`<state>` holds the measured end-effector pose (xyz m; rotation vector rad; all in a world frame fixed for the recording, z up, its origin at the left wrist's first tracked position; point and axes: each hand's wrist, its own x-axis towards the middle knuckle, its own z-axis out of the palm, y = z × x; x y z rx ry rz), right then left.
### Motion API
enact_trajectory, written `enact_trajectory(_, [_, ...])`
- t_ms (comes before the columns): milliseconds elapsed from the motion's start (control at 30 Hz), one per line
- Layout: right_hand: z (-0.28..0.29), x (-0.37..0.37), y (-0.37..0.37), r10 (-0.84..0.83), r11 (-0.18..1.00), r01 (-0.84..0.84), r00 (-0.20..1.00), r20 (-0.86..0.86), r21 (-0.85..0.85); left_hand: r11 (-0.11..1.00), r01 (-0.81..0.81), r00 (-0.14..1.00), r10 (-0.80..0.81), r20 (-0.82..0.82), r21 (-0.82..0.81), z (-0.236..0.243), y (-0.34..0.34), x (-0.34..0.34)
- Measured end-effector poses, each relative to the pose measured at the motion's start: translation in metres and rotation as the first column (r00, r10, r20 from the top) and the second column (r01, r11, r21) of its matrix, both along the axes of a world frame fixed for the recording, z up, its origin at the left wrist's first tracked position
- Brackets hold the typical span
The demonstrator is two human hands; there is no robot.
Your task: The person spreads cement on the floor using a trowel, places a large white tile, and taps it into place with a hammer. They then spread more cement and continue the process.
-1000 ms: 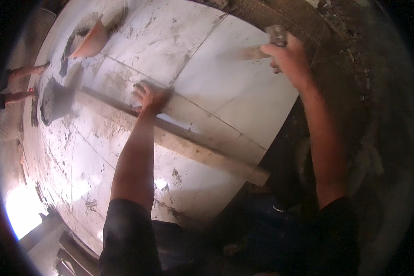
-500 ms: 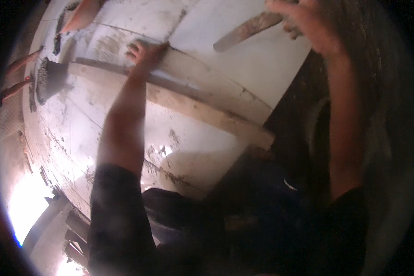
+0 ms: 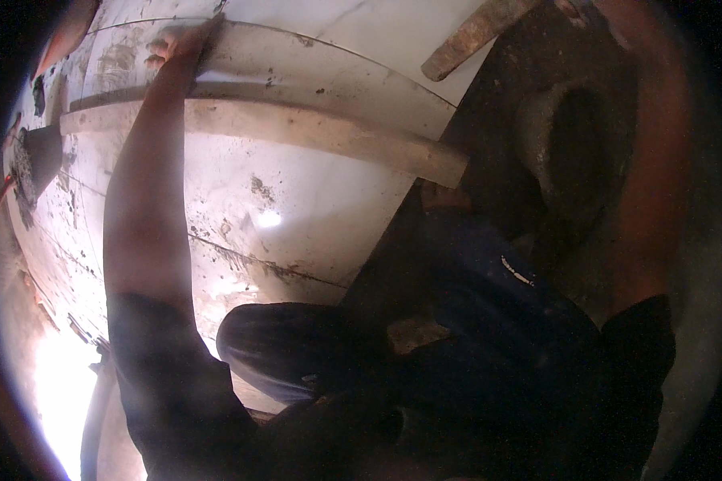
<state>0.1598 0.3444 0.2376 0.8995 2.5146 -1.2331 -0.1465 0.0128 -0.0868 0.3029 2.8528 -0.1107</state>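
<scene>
My left hand (image 3: 176,46) rests on the pale tiled floor (image 3: 313,200), fingers apart, just beyond a long wooden bar (image 3: 297,128). The bar lies across the tiles, its near right end jutting past the tile edge. My right hand (image 3: 594,16) is at the upper right, dim and partly cut off by the frame, so its grip does not show. To its left is a worn, tapered wooden piece (image 3: 473,38) at the tile edge. Its upper end leaves the picture; whether my hand touches it I cannot tell.
A dark round container with a pale rim (image 3: 537,128) sits on the dark ground at the right. A mortar-smeared trowel-like tool (image 3: 36,164) is at the far left. Another person's limb (image 3: 68,32) shows at the upper left. My bent knee (image 3: 257,345) is near the tiles.
The view has shifted, so the bar and tiles sit higher and further left. My right hand has moved right, away from the visible part of the wooden piece. My left hand stays beyond the bar.
</scene>
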Motion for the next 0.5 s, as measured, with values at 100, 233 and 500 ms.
enact_trajectory(100, [-0.005,-0.002,0.013,-0.148,0.982,0.150,0.989,-0.026,0.110,1.000,-0.009,1.000,0.009,0.008,0.011,0.005,0.002,0.003])
enact_trajectory(233, [-0.009,0.014,0.035,0.034,0.999,-0.028,0.990,-0.138,0.044,1.000,-0.020,0.999,0.019,0.027,0.020,0.007,0.004,0.002])
enact_trajectory(500, [-0.010,0.013,0.026,0.025,0.948,0.007,0.995,-0.096,0.317,0.994,-0.073,0.997,0.071,0.030,0.078,0.002,-0.005,-0.003])
